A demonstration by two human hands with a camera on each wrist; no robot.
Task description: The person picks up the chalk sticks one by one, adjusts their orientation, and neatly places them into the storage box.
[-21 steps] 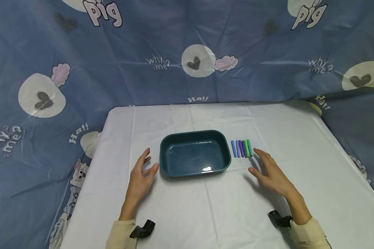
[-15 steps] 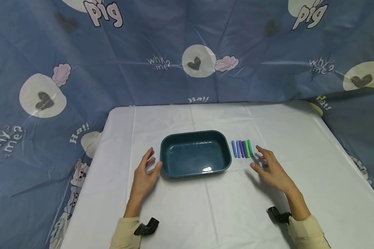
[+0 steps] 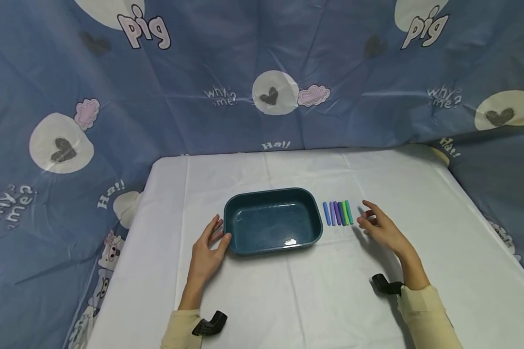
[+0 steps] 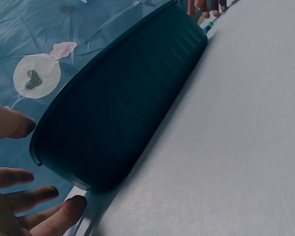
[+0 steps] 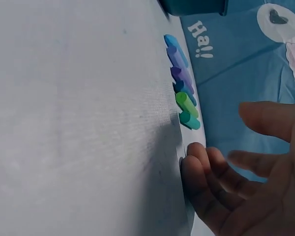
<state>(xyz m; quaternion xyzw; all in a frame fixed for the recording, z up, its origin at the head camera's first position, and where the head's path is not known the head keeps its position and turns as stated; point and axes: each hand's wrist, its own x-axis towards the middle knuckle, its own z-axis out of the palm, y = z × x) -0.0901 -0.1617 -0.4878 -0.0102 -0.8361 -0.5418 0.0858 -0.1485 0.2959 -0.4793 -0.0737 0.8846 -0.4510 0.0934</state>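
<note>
A dark teal rectangular basin (image 3: 272, 251) stands in the middle of the white-covered table. My left hand (image 3: 204, 257) is at its left end, fingers spread and loosely bent around the near-left corner. In the left wrist view, fingertips lie close to the basin's wall (image 4: 113, 98); whether they touch it I cannot tell. To the right of the basin lies a row of several short crayon-like sticks (image 3: 338, 213) in blue, purple, navy, green and teal. My right hand (image 3: 386, 232) hovers just right of the teal stick (image 5: 189, 120), fingers loosely bent, holding nothing.
White cloth (image 3: 262, 300) covers the table. A blue patterned curtain (image 3: 179, 106) hangs behind it and along both sides. Black wrist-worn devices (image 3: 210, 324) sit by both sleeves.
My left hand has moved right, closer to the basin's end. My right hand has shifted slightly right, away from the sticks, and its thumb and fingers have drawn closer together. The head view has tilted slightly.
</note>
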